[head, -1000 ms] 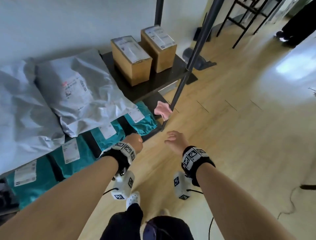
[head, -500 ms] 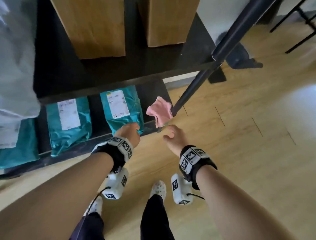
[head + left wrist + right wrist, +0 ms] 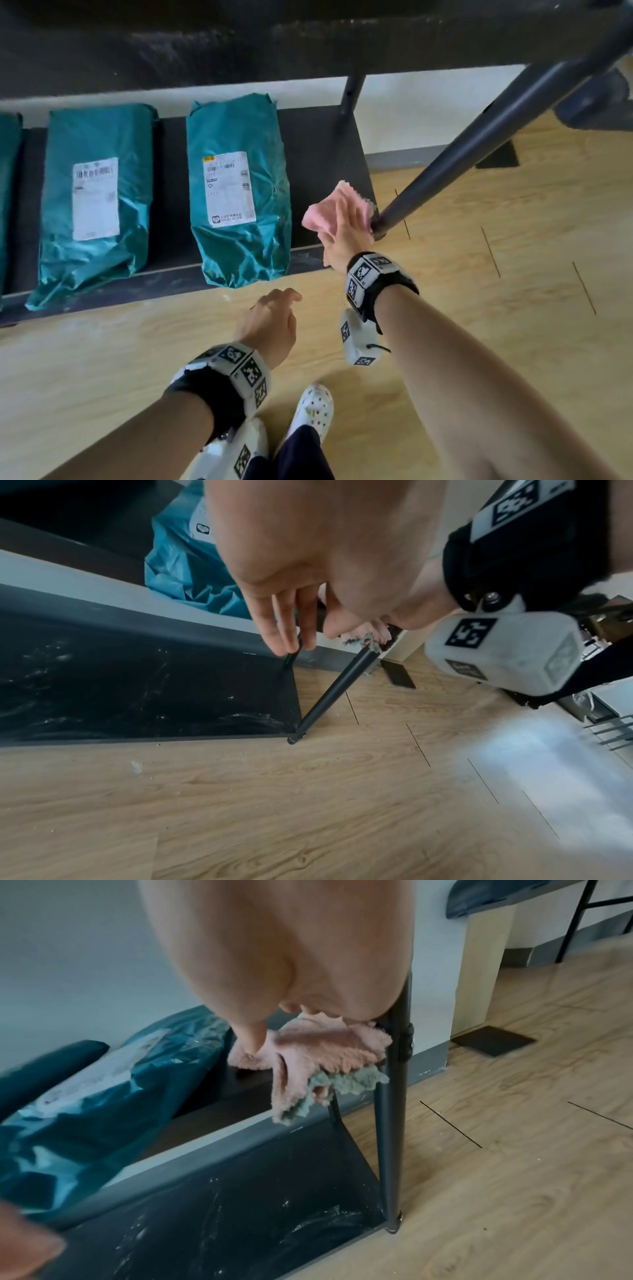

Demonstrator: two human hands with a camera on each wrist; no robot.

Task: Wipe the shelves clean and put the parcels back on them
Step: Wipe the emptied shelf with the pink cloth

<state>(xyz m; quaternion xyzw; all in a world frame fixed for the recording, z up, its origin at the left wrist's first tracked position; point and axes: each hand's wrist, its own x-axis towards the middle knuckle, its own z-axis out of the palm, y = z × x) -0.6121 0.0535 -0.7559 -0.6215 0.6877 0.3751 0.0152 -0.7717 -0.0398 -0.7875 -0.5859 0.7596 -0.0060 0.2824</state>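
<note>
Looking down from the head view, we see our right hand (image 3: 346, 228) laid on the pink cloth (image 3: 322, 214) at the right front corner of the middle shelf (image 3: 318, 154), just beside the dark upright post (image 3: 479, 147). Two teal parcels (image 3: 239, 192) lie on that shelf to the left, their white labels facing up, and the nearer one's front end overhangs the edge. The right wrist view adds what the head view hides: the cloth (image 3: 318, 1053) has a grey underside and droops over the shelf edge, our thumb pressing into it, though we cannot tell whether the fingers curl round it or lie flat. It also shows the bottom shelf (image 3: 240, 1204) streaked with pale dust. In the left wrist view our left hand (image 3: 291, 588) hangs above the wooden floor (image 3: 342, 804), fingers loose and pointing down, holding nothing.
</note>
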